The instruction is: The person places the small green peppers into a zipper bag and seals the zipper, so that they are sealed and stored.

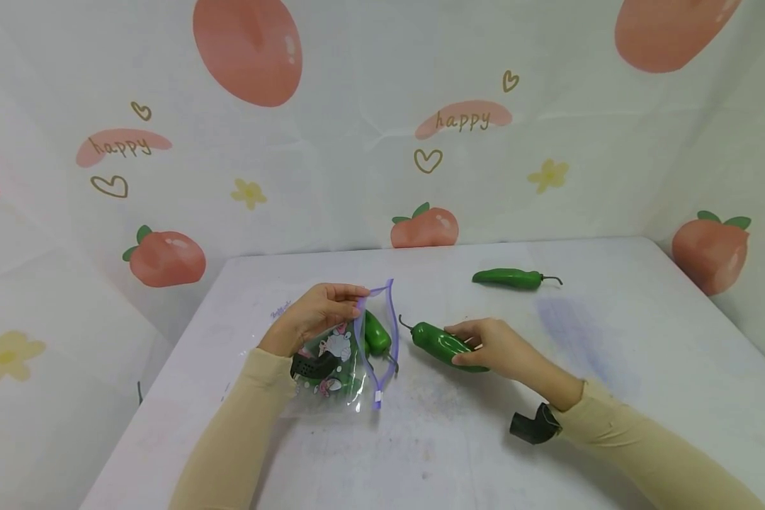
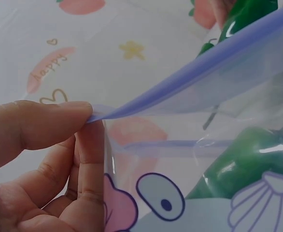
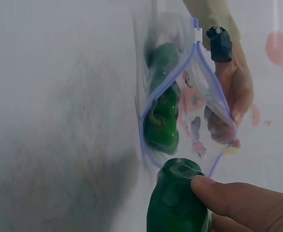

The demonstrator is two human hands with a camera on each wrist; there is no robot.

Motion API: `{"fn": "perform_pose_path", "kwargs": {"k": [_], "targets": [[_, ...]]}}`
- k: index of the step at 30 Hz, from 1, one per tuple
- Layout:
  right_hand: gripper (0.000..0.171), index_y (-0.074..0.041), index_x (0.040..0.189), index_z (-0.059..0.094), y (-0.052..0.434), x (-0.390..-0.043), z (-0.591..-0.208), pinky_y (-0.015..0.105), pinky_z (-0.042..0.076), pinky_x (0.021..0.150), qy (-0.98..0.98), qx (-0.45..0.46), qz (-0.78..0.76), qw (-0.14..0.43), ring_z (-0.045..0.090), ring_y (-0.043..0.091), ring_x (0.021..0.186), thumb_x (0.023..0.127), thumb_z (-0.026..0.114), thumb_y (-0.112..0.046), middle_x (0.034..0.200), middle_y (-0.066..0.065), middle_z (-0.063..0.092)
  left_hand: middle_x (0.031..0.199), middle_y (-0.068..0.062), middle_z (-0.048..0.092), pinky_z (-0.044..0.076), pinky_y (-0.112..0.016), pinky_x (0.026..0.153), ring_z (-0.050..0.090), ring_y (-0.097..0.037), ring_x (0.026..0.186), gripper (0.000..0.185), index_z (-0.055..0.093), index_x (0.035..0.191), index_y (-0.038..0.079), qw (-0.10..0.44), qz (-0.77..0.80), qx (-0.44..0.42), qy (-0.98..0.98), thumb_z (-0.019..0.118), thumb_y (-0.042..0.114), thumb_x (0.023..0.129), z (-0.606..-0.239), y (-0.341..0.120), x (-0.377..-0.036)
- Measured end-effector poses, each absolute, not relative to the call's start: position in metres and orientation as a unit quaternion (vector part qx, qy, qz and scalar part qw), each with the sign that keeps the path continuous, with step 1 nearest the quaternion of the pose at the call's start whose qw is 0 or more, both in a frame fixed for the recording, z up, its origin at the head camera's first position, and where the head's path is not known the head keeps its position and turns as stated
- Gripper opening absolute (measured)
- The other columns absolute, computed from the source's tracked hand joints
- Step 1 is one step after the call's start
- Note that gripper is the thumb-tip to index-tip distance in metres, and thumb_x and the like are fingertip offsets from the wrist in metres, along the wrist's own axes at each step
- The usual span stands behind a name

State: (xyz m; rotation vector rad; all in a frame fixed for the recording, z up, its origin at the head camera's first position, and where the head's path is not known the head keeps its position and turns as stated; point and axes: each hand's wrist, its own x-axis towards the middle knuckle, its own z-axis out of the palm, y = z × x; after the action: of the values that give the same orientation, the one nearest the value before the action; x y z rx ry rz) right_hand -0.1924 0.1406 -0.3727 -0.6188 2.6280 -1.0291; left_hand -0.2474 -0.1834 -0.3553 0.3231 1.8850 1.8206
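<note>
Pepper (image 1: 443, 345) lies on the table (image 1: 612, 397) gripped in my right hand (image 1: 497, 347), stem end at the zip bag (image 1: 347, 354) mouth that my left hand (image 1: 315, 315) pinches open, one pepper already inside, so I judge mid-loading, next push in; spare pepper (image 1: 510, 278) far behind.

Bagged pepper (image 2: 238, 159) half behind printed film, cut off right.
</note>
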Motion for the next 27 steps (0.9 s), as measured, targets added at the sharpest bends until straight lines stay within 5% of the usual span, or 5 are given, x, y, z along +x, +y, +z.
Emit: {"fn": "perform_pose_path", "kwargs": {"k": [27], "targets": [[0.047,-0.004,0.125,0.064,0.118,-0.192,-0.385,0.029,0.054,0.074,0.902,-0.227,-0.337,0.148,0.066,0.020,0.095,0.082,0.077,-0.015,0.116,0.011,0.068,0.102,0.003,0.061,0.047,-0.016,0.069,0.055,-0.005,0.079,0.047,0.044,0.134,-0.014,0.251,0.668,0.117,0.690,0.057,-0.007,0.090,-0.356,-0.182,-0.249]]}}
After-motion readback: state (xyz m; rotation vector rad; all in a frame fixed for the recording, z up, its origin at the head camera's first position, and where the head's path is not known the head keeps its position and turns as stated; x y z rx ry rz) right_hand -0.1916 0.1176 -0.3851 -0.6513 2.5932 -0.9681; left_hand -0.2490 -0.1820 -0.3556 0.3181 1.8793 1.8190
